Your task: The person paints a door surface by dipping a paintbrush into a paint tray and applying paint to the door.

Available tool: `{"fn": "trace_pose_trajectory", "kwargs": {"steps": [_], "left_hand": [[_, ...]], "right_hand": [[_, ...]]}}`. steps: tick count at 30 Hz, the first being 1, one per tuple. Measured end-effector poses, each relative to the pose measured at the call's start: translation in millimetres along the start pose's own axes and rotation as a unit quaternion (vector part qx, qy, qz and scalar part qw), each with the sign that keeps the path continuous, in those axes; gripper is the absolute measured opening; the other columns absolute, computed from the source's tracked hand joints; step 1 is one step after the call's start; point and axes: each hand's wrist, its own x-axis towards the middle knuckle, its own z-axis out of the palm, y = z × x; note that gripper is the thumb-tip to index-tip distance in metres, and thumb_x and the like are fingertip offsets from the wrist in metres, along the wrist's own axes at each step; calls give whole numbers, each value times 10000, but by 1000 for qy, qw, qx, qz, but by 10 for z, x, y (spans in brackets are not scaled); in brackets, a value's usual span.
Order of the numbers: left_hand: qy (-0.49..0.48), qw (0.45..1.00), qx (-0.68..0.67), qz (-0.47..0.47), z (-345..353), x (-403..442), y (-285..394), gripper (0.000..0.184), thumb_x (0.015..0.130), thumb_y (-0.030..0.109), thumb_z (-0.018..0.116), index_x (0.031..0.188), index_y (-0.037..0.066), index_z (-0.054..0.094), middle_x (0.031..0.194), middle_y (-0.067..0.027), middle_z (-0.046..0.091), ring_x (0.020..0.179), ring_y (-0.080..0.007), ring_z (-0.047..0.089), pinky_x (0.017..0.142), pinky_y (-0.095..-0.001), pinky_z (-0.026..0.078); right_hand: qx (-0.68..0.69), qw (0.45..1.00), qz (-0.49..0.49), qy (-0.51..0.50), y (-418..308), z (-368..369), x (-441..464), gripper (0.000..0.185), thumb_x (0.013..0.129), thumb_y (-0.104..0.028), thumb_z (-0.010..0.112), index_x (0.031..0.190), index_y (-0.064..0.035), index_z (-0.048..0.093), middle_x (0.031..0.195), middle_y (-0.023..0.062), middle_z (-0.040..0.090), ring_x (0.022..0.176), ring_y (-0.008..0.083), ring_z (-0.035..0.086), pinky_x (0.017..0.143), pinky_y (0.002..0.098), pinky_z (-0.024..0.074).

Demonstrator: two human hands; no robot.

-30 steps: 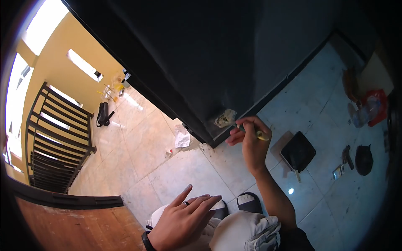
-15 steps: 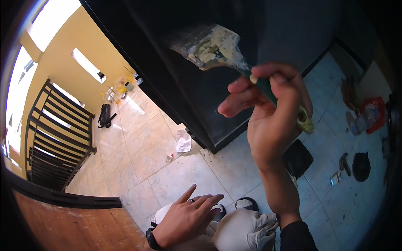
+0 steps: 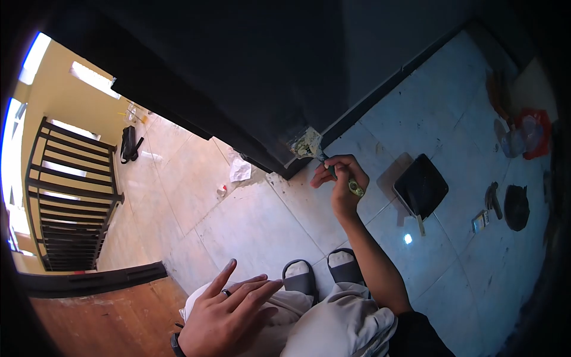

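Observation:
My right hand (image 3: 348, 181) is closed around the green handle of a putty knife (image 3: 308, 144). Pale, crusted filler covers much of its flared blade. The blade is at the lower part of a dark wall (image 3: 250, 77), close to its bottom corner; whether it touches I cannot tell. Over my lap, my left hand (image 3: 229, 315) holds nothing, its fingers stretched out and apart. It wears a ring, with a dark watch at the wrist.
On the tiled floor lie crumpled white paper (image 3: 239, 168), a black tray (image 3: 422, 185), a hammer (image 3: 492, 199), a dark round object (image 3: 517, 207) and a red plastic bag (image 3: 538, 134). Dark railing (image 3: 74, 196) stands left. My sandalled feet are below.
My right hand has carried the putty knife down and away from me, from near eye level to the wall's lower corner. The view has tilted downward. My left hand remains outstretched.

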Motion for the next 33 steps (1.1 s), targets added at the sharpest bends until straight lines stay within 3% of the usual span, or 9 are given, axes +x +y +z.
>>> {"fn": "trace_pose_trajectory", "kwargs": {"steps": [6,10,12,14,19,21,26,33], "left_hand": [[-8,1000,-3,-15,-19,80,60,365,926,78,651,1288,45,616,1191,-148,704,1135,-315,672,1143,-530,387],[-10,1000,8,-23,-2,101,77,355,937,84,642,1289,39,620,1189,-147,711,1137,-317,677,1141,-544,387],[-13,1000,12,-23,1,120,82,353,946,86,634,1294,28,617,1195,-147,712,1146,-321,676,1139,-554,387],[-50,997,23,-46,15,136,78,432,878,100,722,1290,73,597,1199,-81,722,1153,-276,685,1164,-581,349],[-54,997,12,-44,27,181,79,462,839,66,722,1283,56,598,1202,-85,723,1168,-288,679,1169,-591,331],[-56,997,9,-50,22,201,61,462,836,62,721,1282,58,599,1197,-86,724,1165,-287,681,1167,-593,332],[-59,997,0,-57,12,223,22,455,830,71,729,1268,46,607,1188,-83,728,1162,-287,683,1165,-604,332],[-58,996,4,-72,34,200,50,422,838,102,733,1244,54,630,1155,-72,741,1140,-284,697,1159,-603,343]], "right_hand": [[-41,987,147,55,251,-313,-215,218,1023,-79,436,924,45,585,737,155,642,534,214,666,502,313,556],[-49,983,161,69,16,-61,-110,223,1016,-76,439,913,44,595,715,149,641,522,211,666,500,306,555],[11,994,103,41,-199,228,51,172,972,-26,469,917,44,615,728,127,642,552,181,683,521,276,557],[19,995,95,27,-507,451,231,176,973,-30,467,919,45,617,734,136,648,565,187,693,527,280,567],[85,994,67,-1,-1110,533,338,191,982,-33,449,945,59,612,758,166,669,593,218,714,533,298,586],[171,984,10,-50,-1219,521,262,203,992,-33,428,977,72,601,770,182,673,597,241,716,545,315,598],[112,989,-58,-74,-532,287,211,198,1021,-45,435,999,77,589,822,198,676,629,238,716,581,315,602],[34,999,33,-11,342,-198,-121,167,996,-1,440,994,53,599,817,144,666,623,174,685,564,281,567]]}}
